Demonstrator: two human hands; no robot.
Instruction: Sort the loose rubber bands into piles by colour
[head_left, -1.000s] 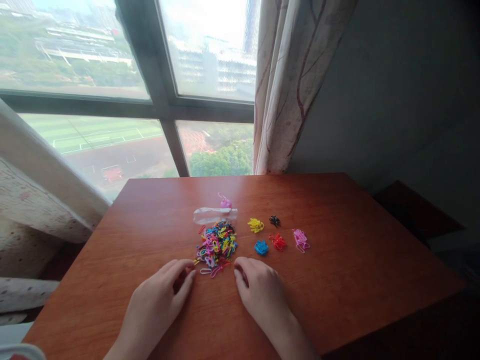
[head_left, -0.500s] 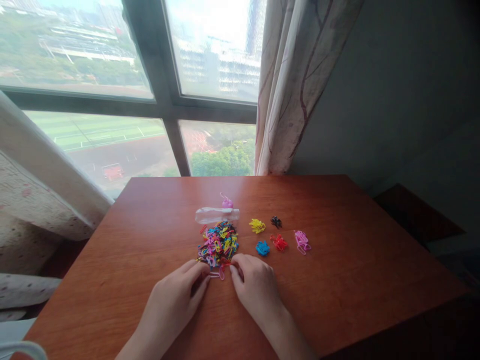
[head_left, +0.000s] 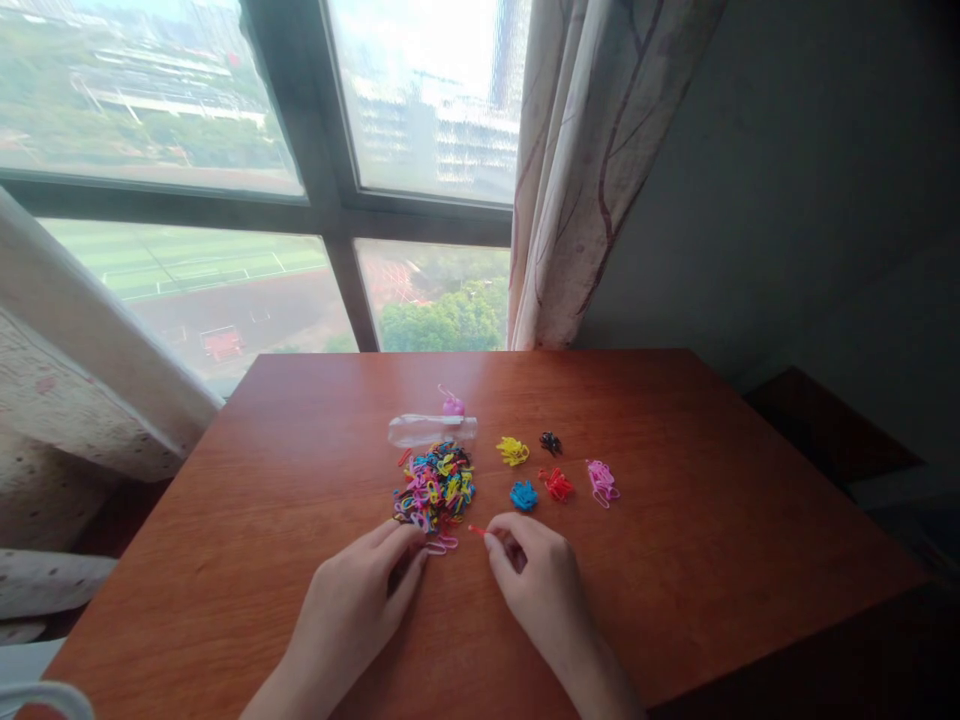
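My right hand, closed in a pinch, holds a small red loop-shaped clip, just right of a mixed pile of small coloured clips. At the pile's near left edge is my left hand, its thumb and fingers nearly together. Pink loop-shaped clips lie on the table against its fingertips. Whether those fingers grip anything is hidden. Right of the pile lie single-colour heaps: yellow clips, black clips, blue clips, red clips and pink clips.
A clear plastic bottle-shaped container lies behind the pile, with a small pink object with a thin loop behind it. The brown wooden table meets the window at its far edge. A white curved object is at lower left.
My right hand has drawn a red clip away from the near edge of the pile, moving right. My left hand has stayed nearly in place beside the pink clips.
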